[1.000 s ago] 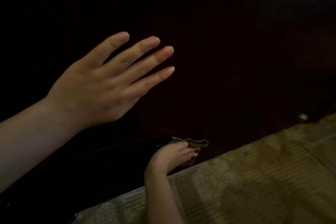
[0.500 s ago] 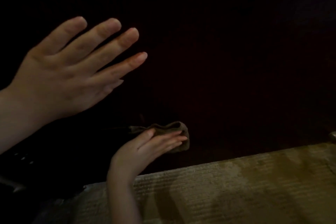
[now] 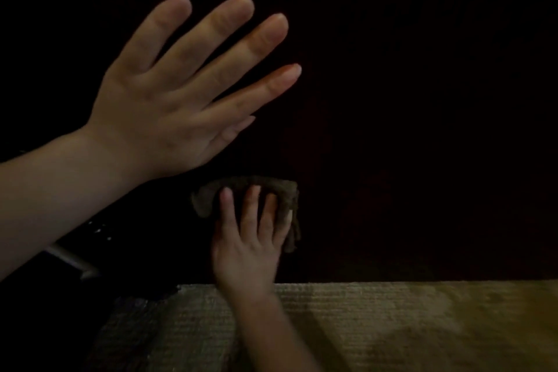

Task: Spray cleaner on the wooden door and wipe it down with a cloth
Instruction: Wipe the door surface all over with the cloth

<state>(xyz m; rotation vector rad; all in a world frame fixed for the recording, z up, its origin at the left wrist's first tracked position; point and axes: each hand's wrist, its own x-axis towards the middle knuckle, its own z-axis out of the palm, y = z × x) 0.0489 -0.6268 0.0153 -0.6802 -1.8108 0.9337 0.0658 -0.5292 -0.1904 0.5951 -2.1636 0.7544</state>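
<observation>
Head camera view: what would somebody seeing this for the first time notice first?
The left hand stands out most: large, upper left, fingers spread straight in front of the very dark wooden door. Below it, near centre, the smaller-looking right hand presses a brownish cloth flat against the door, low down. A pale ribbed floor covering runs across the bottom, the only bright surface.

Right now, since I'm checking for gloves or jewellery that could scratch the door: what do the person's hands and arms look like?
Both are bare. The left hand and the right hand wear no gloves, rings or watch that I can see, and no sleeve shows on either arm up to the frame edge. The nails look short and unpainted, though the light is dim.
</observation>
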